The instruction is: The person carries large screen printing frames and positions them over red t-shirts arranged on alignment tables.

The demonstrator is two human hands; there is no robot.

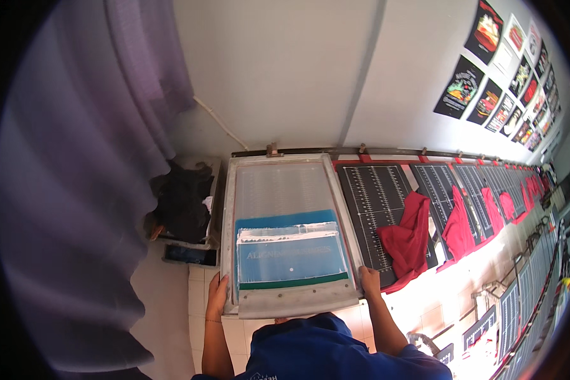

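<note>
A screen printing frame (231, 209) with pale mesh lies in front of me at the left end of a long table. Its lower half carries a blue stencil (269, 269) with faint lettering, a streaky band of white ink (285, 234) across it and a green strip along the bottom. My left hand (217, 294) is closed around the frame's near left corner. At the near right corner my right hand (370, 280) grips the opposite side. The undersides of both hands' fingers are hidden by the frame.
Black printing boards (377, 190) with white rulings run in a row to the right, red cloths (408, 237) draped over their near ends. Left of the frame stands a tray holding dark cloth (183, 202). A purple curtain (76, 190) hangs at left; posters (460, 87) cover the wall.
</note>
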